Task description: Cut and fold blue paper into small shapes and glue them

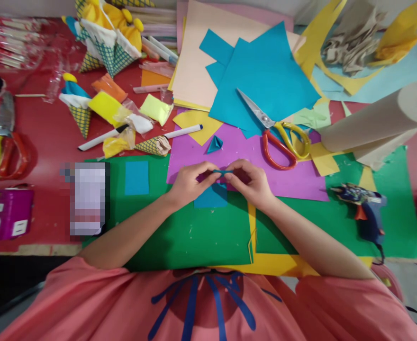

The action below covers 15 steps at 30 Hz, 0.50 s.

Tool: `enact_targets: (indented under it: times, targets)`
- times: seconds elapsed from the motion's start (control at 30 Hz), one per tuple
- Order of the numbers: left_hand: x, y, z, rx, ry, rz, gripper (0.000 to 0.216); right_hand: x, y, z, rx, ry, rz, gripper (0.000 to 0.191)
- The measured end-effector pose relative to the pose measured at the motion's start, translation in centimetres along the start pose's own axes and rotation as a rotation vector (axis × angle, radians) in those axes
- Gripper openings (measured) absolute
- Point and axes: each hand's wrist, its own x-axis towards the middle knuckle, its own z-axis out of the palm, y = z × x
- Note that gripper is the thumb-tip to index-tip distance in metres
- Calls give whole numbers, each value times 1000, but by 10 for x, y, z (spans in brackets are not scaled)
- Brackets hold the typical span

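Observation:
My left hand and my right hand meet over the middle of the table, fingers pinched on a small folded piece of blue paper held between them. Just below the hands a blue paper rectangle lies on the green sheet. Another blue rectangle lies to the left on the same sheet. A small folded blue paper shape sits on the purple sheet just beyond my hands.
Scissors with red and yellow handles lie on large blue sheets at the back. A glue gun rests at the right, a paper roll behind it. Pens, paper cones and a second pair of scissors crowd the left.

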Motion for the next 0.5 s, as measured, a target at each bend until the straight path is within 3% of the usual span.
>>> enact_targets:
  times: [0.17,0.5]
  targets:
    - [-1,0,1,77,-5,93,21,0,0,-1,-54,-56,-30,11]
    - [0,1,1,11,-55,13,22,0,1,0,30,-103,50,15]
